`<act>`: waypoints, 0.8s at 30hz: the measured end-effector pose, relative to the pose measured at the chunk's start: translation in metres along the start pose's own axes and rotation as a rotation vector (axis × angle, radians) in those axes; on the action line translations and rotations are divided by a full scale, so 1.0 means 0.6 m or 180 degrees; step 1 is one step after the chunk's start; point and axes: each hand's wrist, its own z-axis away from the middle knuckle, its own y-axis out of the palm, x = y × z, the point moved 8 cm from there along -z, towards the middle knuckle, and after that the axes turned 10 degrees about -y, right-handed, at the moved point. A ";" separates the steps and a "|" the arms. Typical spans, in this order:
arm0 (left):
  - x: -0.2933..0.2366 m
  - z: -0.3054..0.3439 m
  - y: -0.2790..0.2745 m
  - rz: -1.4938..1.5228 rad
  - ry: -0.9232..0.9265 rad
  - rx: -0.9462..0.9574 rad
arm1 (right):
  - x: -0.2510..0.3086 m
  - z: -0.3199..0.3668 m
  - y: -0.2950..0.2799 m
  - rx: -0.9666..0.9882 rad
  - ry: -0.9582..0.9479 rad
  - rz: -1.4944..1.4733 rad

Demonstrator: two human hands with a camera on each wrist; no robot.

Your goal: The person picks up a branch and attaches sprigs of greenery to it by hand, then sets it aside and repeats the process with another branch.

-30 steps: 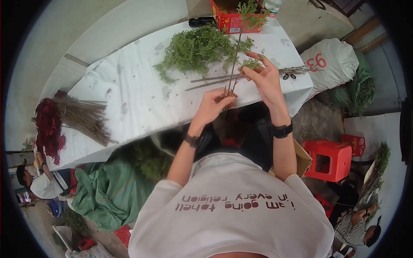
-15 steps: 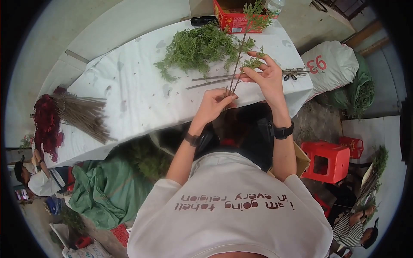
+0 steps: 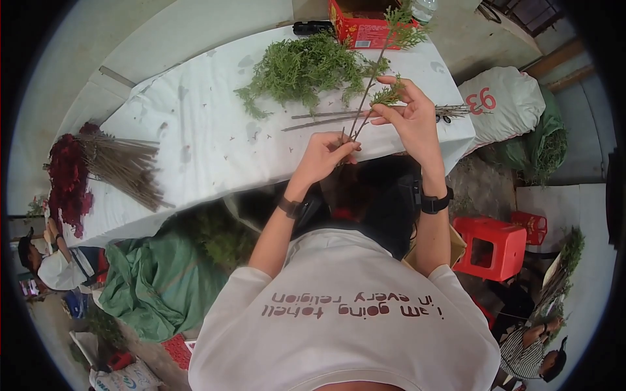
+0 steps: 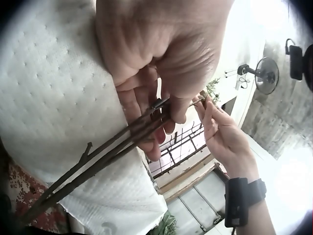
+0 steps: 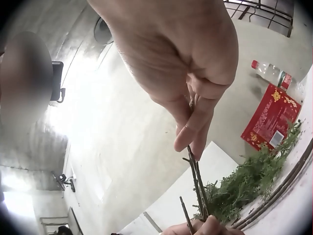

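In the head view my left hand pinches the lower ends of several thin brown stems, which run up and to the right to a leafy green tip. The left wrist view shows the stems passing between the thumb and fingers. My right hand pinches a short green sprig beside the taller stem. In the right wrist view its thumb and fingers close round the stems, above the left hand's fingertips. A pile of green foliage lies on the table just beyond the hands.
On the white-covered table lie bare stems, a dark red bunch with brown stalks and a black object. A red box and a bottle stand at the back. Red stools are at right; two people are farther off.
The leafy top of the held stem has tilted to the right. My right hand has shifted slightly right with the small sprig, while my left hand keeps its grip in nearly the same place.
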 end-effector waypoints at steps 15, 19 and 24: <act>-0.014 0.008 0.005 -0.0029 0.0096 -0.0025 | 0.009 -0.018 -0.004 0.0729 0.0384 0.1262; -0.018 0.009 0.005 -0.0021 0.0151 0.0004 | 0.002 -0.023 -0.002 0.0828 0.0421 0.1063; -0.004 0.004 0.003 -0.0119 0.0119 0.0113 | -0.006 -0.023 -0.006 0.0876 0.0471 0.0952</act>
